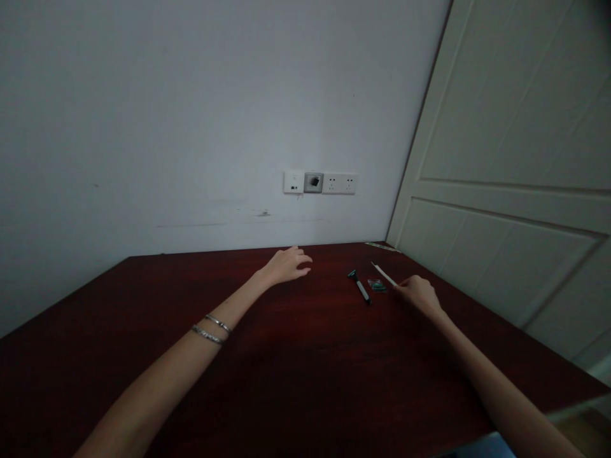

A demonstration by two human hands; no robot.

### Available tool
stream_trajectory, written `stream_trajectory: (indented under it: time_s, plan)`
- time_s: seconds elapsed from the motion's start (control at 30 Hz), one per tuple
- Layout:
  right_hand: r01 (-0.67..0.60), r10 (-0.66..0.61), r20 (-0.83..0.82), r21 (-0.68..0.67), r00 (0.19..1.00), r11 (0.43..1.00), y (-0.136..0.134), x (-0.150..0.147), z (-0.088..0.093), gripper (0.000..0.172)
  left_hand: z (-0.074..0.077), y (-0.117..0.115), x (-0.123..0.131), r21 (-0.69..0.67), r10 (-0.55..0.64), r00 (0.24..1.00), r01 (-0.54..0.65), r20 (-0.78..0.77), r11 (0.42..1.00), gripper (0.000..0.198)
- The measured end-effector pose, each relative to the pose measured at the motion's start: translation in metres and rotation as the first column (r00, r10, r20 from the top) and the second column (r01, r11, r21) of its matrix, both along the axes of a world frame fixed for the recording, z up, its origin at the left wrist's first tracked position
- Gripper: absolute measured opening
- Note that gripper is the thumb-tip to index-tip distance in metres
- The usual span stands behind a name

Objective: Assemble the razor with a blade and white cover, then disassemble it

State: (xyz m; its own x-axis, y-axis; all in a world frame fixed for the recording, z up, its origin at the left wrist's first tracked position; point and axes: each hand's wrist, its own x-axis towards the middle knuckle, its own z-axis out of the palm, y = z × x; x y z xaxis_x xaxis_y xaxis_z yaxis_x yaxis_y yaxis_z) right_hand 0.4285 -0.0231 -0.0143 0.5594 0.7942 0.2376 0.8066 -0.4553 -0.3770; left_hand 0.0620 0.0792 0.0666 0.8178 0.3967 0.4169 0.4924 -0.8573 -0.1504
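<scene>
My left hand (287, 265) reaches over the far middle part of the dark red table, its fingers apart and nothing in them. Two silver bracelets (210, 331) circle that wrist. At the right, my right hand (419, 292) pinches the near end of a slim white stick-like tool (384, 275) with a thin tip pointing away to the left; its exact kind is too small to tell. Just left of this hand lies a small clear packet (377, 286) with dark green pieces inside. Beside the packet rests a razor (359, 287) with a grey and black handle, head pointing away.
The dark red table (286, 381) meets a white wall (191, 114) at the back. Wall sockets (340, 184) sit above its far edge. A pale panelled door (501, 159) stands along the right side. A light strip (382, 247) lies at the far right corner.
</scene>
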Motion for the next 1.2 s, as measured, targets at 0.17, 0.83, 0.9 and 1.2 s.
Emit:
stream_trajectory:
  time_s: [0.17,0.83,0.9,1.2]
  plan:
    - [-0.003,0.003,0.002,-0.095,1.0,0.995,0.002,0.004,-0.008,0.028,-0.008,0.006,-0.008,-0.053,0.041,0.999,-0.04,0.035,0.998,0.029]
    - [0.047,-0.028,0.113,-0.162,0.993,0.986,-0.003,-0.005,0.003,0.034,-0.043,0.033,-0.057,-0.17,0.223,0.967,-0.2,0.125,0.965,0.028]
    - [0.045,-0.018,0.208,-0.122,0.978,0.991,0.001,-0.021,0.019,0.036,-0.049,0.04,-0.068,-0.207,0.271,0.948,-0.234,0.169,0.95,0.028]
    - [-0.326,0.329,0.341,-0.068,0.88,0.943,0.057,-0.136,0.054,0.034,-0.076,0.048,-0.117,-0.248,0.348,0.904,-0.288,0.248,0.925,0.031]
